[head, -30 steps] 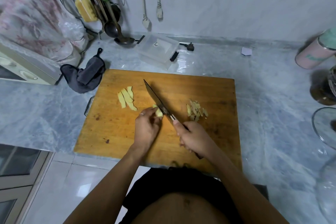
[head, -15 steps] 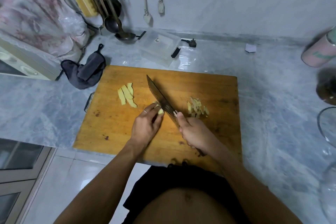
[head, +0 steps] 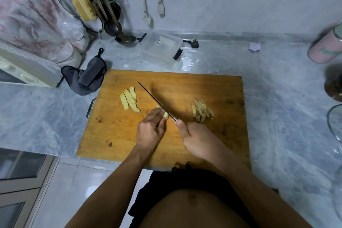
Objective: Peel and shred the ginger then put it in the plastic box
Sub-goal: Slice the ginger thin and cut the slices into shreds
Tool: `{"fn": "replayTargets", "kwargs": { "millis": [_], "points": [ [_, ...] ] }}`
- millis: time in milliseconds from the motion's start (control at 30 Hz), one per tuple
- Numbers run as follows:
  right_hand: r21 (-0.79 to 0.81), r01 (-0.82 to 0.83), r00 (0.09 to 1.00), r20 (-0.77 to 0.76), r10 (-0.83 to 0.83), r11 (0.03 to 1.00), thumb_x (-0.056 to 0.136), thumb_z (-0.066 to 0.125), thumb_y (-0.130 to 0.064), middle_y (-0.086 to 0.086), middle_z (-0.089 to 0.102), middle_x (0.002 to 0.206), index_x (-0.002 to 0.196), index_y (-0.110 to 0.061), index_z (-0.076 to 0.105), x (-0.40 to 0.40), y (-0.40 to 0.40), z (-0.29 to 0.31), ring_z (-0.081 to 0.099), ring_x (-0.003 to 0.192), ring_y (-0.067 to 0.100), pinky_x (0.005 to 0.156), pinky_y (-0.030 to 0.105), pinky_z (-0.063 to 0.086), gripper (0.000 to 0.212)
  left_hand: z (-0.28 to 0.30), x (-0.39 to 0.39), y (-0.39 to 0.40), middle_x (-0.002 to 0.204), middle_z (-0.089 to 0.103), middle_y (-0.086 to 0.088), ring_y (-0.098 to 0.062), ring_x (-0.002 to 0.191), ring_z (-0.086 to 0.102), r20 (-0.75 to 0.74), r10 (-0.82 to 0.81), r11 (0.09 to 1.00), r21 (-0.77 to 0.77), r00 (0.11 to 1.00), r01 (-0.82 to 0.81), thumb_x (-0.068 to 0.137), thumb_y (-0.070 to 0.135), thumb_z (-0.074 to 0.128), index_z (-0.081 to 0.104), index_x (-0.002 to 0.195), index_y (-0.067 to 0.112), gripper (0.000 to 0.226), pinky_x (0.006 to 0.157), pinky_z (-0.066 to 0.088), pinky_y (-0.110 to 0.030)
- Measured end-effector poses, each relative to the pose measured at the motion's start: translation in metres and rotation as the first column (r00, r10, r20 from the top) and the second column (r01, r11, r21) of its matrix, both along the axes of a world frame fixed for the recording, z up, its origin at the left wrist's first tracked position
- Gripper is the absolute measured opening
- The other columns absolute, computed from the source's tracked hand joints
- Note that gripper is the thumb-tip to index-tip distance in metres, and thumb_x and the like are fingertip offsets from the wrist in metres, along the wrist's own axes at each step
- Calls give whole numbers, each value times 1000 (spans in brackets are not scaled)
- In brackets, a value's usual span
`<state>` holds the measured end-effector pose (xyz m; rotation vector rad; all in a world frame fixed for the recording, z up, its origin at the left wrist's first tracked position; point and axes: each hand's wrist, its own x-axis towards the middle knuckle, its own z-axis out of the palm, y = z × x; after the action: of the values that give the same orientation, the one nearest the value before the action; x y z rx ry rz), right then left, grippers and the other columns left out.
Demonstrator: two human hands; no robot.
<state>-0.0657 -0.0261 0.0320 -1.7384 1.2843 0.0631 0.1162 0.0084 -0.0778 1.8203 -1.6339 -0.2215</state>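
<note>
Worn rectangular wooden cutting board [head: 203, 89], amber, scored and spotted dark, lying on a grey-blue veined marble counter [head: 277, 116]. Near board centre, left hand [head: 150, 131], ring on one finger, fingertips curled down and pinching a small pale-yellow ginger piece [head: 165, 114] against the wood. Right hand [head: 196, 139] wrapped round the handle of a knife [head: 157, 101], thumb laid along the top; thin dark blade seen edge-on, upright, touching the ginger piece just beside the left fingertips. Left of the blade, flat ginger slices [head: 129, 99], smooth and overlapping. Right of the blade, well apart, a loose heap of thin ragged ginger strips [head: 202, 110]. Beyond the board's far edge, a clear rectangular plastic box [head: 162, 50] with black clips. Crumpled dark grey cloth [head: 87, 77] at the board's far-left corner. Pale wall behind, with hanging utensils [head: 96, 3] and two white plugs [head: 148, 19]. Pink cylindrical container [head: 325, 50] at far right.
</note>
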Motion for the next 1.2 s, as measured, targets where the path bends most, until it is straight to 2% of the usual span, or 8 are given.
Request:
{"fn": "replayTargets", "kwargs": {
  "millis": [233, 400, 500, 600, 700, 934, 1101, 1201],
  "points": [
    [-5, -19, 1000, 10, 19, 1000, 104, 20, -56, 4, 55, 75, 72, -17, 51, 4, 2, 4, 56, 67, 19, 56, 32, 37, 59, -4, -4, -1, 113, 72, -12, -24, 109, 67, -24, 44, 998, -52, 999, -46, 94, 26, 52, 76, 103, 1, 36, 92, 52, -31],
    [-8, -8, 1000, 10, 8, 1000, 102, 16, -59, 8, 57, 86, 71, -21, 46, 8, 8, 7, 59, 84, 27, 76, 38, 45, 57, -7, -6, 1, 115, 71, -11, -26, 106, 69, -44, 79, 996, -35, 996, -81, 93, 25, 51, 76, 100, 0, 36, 84, 56, -35],
    [-5, -7, 1000, 20, 7, 1000, 103, 18, -57, 5, 57, 80, 70, -20, 47, 9, 7, 11, 59, 78, 23, 71, 35, 43, 57, -8, -7, 0, 115, 71, -13, -27, 108, 68, -72, 94, 994, -44, 993, -97, 92, 25, 52, 76, 101, -1, 36, 86, 56, -36],
    [11, -5, 1000, 3, 5, 1000, 102, 17, -59, 8, 60, 86, 74, -19, 50, 9, 3, 12, 60, 80, 23, 68, 34, 42, 60, -9, -8, -1, 115, 71, -12, -27, 109, 68, -90, 92, 994, -54, 992, -97, 93, 26, 52, 76, 102, -1, 36, 87, 56, -39],
    [24, -12, 1000, -10, 13, 1000, 102, 16, -60, 7, 56, 78, 70, -19, 48, 10, 2, 7, 57, 70, 22, 62, 32, 39, 61, -10, -9, 0, 115, 71, -13, -27, 112, 67, -107, 107, 992, -57, 988, -113, 93, 26, 52, 76, 104, -1, 38, 90, 54, -40],
    [84, 8, 999, -37, -5, 996, 100, 15, -64, 14, 59, 98, 75, -20, 45, 9, -2, 4, 59, 81, 26, 69, 35, 40, 59, -14, -11, -1, 113, 72, -14, -27, 111, 67, -106, 125, 988, -78, 986, -134, 93, 23, 54, 76, 102, -1, 34, 88, 55, -42],
    [67, 14, 999, -39, -11, 998, 102, 17, -61, 17, 57, 98, 79, -16, 48, 15, -5, 0, 58, 86, 29, 72, 34, 38, 59, -13, -13, -1, 113, 72, -14, -27, 113, 66, -97, 136, 986, -83, 986, -144, 93, 23, 52, 76, 101, -2, 36, 88, 56, -41],
    [36, 21, 998, -64, -19, 999, 103, 18, -59, 14, 56, 92, 81, -13, 50, 22, -10, -5, 59, 85, 30, 71, 33, 38, 60, -12, -16, -2, 111, 73, -15, -29, 111, 67, -103, 151, 984, -81, 983, -159, 92, 21, 54, 76, 101, -2, 33, 95, 52, -35]
  ]
}}
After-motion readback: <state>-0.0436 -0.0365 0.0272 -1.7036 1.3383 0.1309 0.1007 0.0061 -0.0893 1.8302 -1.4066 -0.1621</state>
